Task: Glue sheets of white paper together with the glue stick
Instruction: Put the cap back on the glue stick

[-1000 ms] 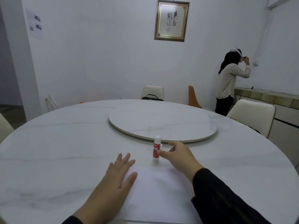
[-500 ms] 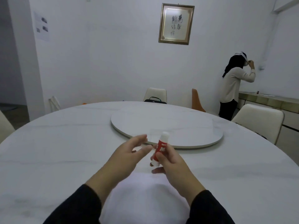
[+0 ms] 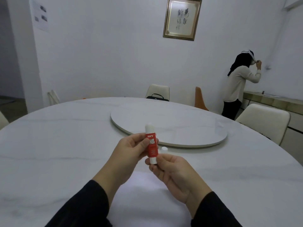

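Gripping glue stick [image 3: 151,145] btwn hands [image 3: 152,157]

two bare hands in view, no gloves, rings, watch or bands showing on either. left hand [image 3: 129,149] comes out of a long black sleeve [image 3: 82,205]; right hand [image 3: 175,172] out of a matching black sleeve [image 3: 214,210]. both sleeves end at the wrist in a plain edge, no visible button, stripe or logo. fabric looks matte and dark, slightly bunched in soft folds near the cuffs; weave too dim to tell. nails short, no polish that can be made out. fingers unmarked, no plasters or ink. sleeves run off the lower edge of the view, so the rest of the garment is not seen
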Demonstrator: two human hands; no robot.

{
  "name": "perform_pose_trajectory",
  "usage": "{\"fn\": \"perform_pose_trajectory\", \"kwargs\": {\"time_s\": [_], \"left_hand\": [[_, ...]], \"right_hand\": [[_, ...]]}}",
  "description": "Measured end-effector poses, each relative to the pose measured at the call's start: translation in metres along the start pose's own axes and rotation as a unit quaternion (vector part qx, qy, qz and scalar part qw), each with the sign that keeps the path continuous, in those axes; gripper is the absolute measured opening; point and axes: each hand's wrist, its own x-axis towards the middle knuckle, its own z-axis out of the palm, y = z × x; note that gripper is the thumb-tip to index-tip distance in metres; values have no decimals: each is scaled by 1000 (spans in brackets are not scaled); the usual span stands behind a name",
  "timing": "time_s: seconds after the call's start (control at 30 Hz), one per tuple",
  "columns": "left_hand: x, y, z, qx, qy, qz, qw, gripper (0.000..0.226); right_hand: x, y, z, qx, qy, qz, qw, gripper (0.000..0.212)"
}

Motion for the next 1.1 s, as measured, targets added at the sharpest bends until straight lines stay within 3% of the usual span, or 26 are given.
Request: {"fn": "perform_pose_trajectory", "kwargs": {"time_s": [0.03,0.17,0.2,0.27,0.37,0.57,0.63,0.7,0.77,0.93,1.1], "left_hand": [[0,-1,2,10,20,9,1000,15],[0,-6,7,51,70,23,996,13],[0,-6,6,44,76,22,996,13],[-1,-5,3,20,85,25,996,14],[-1,-3,0,-36,96,18,995,11],[-2,-1,1,-54,107,19,993,11],[-2,-3,3,-52,107,18,993,11],[-3,-6,6,-32,107,22,993,9],[-4,-7,7,-14,108,24,994,9],[-3,-3,-2,-32,114,19,993,9],[-3,-5,1,-33,115,18,993,9]], "right_hand": [[-1,1,3,-40,21,-17,999,8],[4,10,6,-211,117,-63,969,37],[4,11,6,-196,99,-58,974,31],[5,8,7,-51,48,-20,997,14],[2,5,3,61,20,6,998,24],[-1,5,5,86,-13,6,996,21],[0,7,7,58,25,-19,998,24],[2,12,7,-47,107,-69,991,32],[4,13,8,-124,128,-90,980,31],[1,5,3,46,15,-13,999,20],[2,11,7,-10,106,-66,992,36]]}}
